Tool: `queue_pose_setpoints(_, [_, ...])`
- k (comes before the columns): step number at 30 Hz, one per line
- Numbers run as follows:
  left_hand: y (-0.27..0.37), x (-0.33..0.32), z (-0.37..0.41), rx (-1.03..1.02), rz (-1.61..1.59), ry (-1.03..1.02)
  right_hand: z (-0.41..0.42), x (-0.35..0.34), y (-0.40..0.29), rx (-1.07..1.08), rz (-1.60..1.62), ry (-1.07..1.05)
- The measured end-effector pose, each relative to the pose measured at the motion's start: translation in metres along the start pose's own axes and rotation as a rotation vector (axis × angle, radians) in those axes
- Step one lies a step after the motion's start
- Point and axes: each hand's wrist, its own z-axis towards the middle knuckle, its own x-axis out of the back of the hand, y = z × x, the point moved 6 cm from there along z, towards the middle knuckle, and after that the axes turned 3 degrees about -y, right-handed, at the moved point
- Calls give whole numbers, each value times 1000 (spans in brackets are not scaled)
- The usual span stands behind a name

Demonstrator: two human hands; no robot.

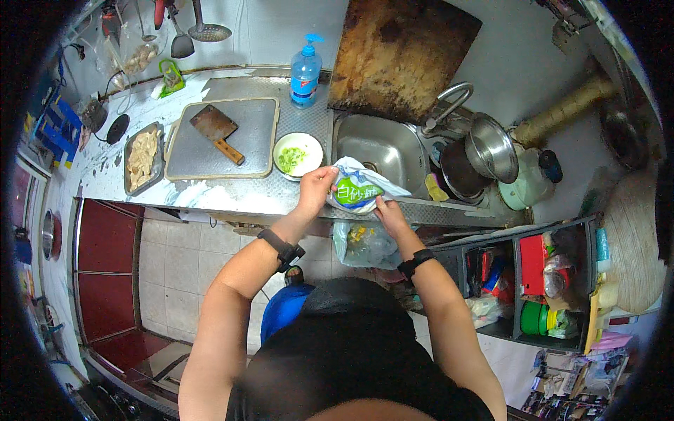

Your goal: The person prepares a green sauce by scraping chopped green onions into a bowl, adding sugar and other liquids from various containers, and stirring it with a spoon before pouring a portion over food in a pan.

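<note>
A white plastic food bag (359, 190) with a green printed patch and writing is held over the counter's front edge, before the sink. My left hand (317, 187) pinches its upper left corner. At the lower right of the bag, my right hand (389, 214) grips the edge between thumb and fingers. What the bag holds is hidden. Just left of it stands a white bowl (310, 147) with chopped green vegetable (291, 159) inside. Behind the bag lies the stainless steel sink (392, 152).
A cleaver (215, 126) lies on the cutting board (253, 116), left of the bowl. Beyond it is a tray of pale sliced food (142, 158). A blue pump bottle (305, 76) stands behind. The faucet (447, 108) and a steel basin (492, 147) are right; a plastic waste bag (363, 247) hangs below.
</note>
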Motion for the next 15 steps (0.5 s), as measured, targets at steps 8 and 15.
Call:
queue_pose_setpoints(8, [-3,12,8,-25,37,-154,-60,-13,-172,557,-894,199])
queue_pose_setpoints(15, [18,11,9,-5,54,-139,-68,-96,-234,819,-1400,201])
